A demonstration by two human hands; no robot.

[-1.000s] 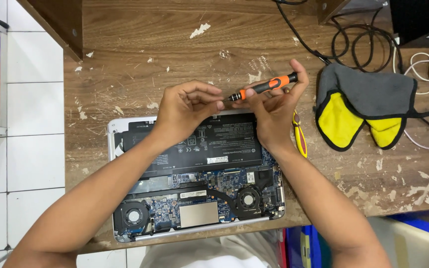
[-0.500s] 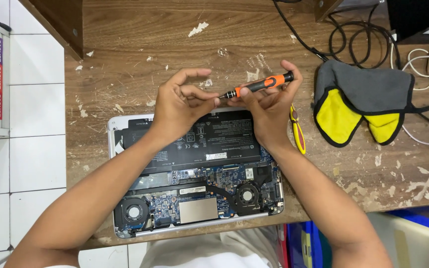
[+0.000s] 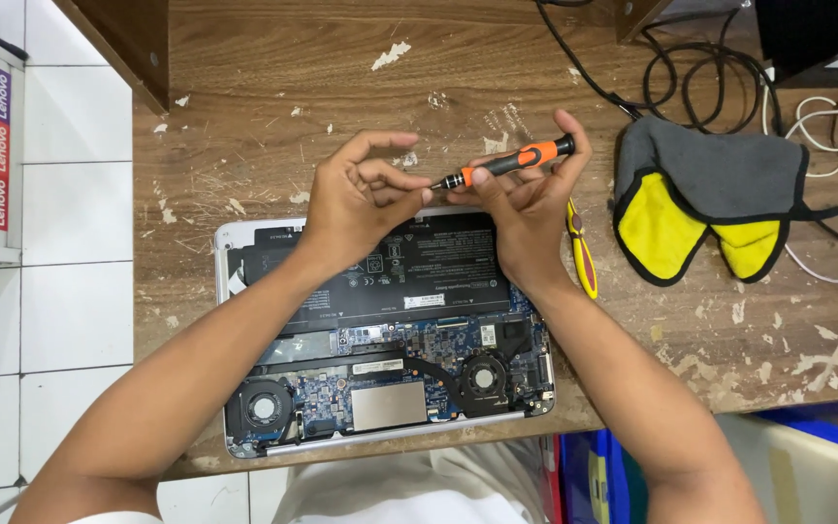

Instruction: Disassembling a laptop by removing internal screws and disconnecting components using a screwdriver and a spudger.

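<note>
- Holding a screwdriver (image 3: 514,161) level above the far edge of an opened laptop (image 3: 380,330), right hand (image 3: 531,199) wrapped round the orange-and-black handle, fingers clenched on it.
- Pinching at the tip with the left hand (image 3: 356,199): thumb and forefinger closed together just at the bit; too small to tell whether a screw or bit sits between them.
- Judging the step as tending the tip — seating a bit or lifting off a screw — rather than driving, since the tool lies sideways, clear of the laptop.
- Lying beneath both wrists on the worktop (image 3: 341,87): black battery (image 3: 409,272), two fans, bare board.
- Next calling for a fine, steady pinch, then tipping the tool upright over a screw hole.
- Resting just right of the hand: yellow tool (image 3: 582,257), grey-yellow cloth (image 3: 710,209).
</note>
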